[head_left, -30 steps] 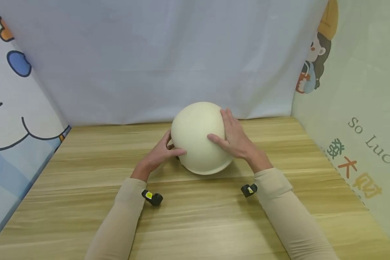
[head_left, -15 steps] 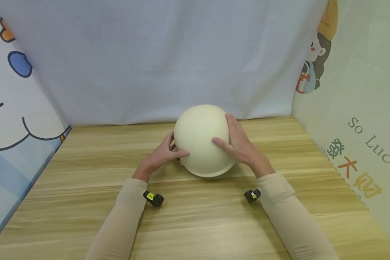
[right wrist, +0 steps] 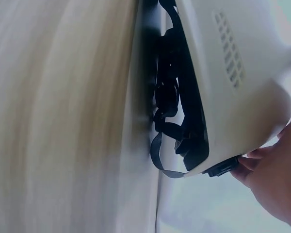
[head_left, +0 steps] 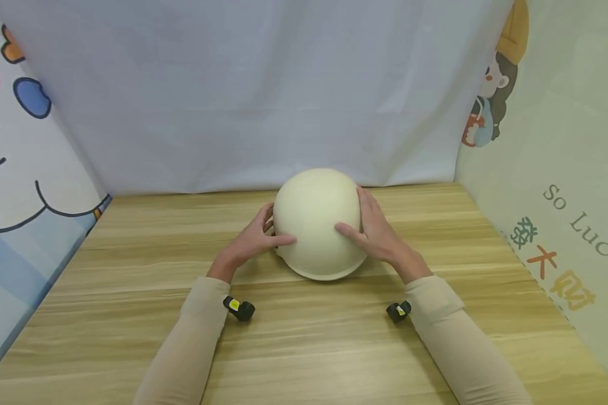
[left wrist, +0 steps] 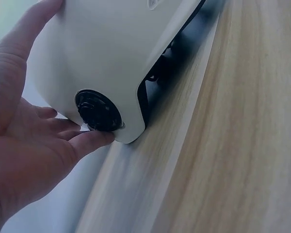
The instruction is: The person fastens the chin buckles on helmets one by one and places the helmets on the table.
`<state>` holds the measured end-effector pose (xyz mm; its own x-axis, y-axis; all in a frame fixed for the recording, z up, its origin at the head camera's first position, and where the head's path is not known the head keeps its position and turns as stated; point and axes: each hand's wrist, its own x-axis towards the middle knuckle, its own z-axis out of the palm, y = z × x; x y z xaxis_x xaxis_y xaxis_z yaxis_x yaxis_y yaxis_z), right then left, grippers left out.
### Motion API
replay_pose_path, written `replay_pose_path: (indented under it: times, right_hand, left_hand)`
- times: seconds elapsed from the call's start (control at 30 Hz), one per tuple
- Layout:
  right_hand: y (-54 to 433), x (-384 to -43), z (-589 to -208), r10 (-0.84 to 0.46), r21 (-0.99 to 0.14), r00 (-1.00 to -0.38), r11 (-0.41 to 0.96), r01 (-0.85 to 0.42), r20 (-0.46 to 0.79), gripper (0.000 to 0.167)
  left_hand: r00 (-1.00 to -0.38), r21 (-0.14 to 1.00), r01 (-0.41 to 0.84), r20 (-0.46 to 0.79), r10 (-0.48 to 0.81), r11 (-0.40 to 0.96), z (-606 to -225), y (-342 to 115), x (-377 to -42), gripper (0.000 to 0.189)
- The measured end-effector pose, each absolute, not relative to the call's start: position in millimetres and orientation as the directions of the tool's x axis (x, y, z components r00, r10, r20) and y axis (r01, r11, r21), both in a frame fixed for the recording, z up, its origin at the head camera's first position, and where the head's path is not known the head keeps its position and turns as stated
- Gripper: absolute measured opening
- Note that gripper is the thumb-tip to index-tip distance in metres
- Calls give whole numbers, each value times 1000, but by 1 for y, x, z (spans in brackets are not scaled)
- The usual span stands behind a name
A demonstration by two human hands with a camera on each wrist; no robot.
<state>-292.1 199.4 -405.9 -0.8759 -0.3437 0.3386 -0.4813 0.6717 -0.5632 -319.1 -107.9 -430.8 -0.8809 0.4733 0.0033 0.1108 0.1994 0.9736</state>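
Observation:
A cream helmet (head_left: 316,219) sits dome up at the far middle of the wooden table (head_left: 304,349), its rim close over the surface. My left hand (head_left: 250,241) holds its left side, thumb on the shell. In the left wrist view, the fingers (left wrist: 92,142) of that hand lie by a round black side disc (left wrist: 98,110). On the other side, my right hand (head_left: 377,230) grips the shell with thumb forward; its fingertips reach a black side piece (right wrist: 222,166). Black straps (right wrist: 167,97) hang under the rim, and the shell has a vent grille (right wrist: 228,48).
Behind the table hangs a pale cloth (head_left: 243,101). Cartoon-printed panels stand at the left (head_left: 25,152) and right (head_left: 552,140). Small black wrist cameras, one on the left (head_left: 239,308) and one on the right (head_left: 398,311), jut inward from the beige sleeves.
The helmet has shifted a little to the right and toward me. My right hand has moved down and outward with it; the left has followed slightly to the right.

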Motion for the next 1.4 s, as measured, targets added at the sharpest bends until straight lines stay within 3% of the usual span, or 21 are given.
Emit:
replay_pose_path:
  times: [1.4]
  right_hand:
    - [208, -285, -415, -343, -666, -924, 652, -362, 167, 102]
  left_hand:
    - [-899, 942, 156, 11, 437, 297, -426, -108, -318, 108]
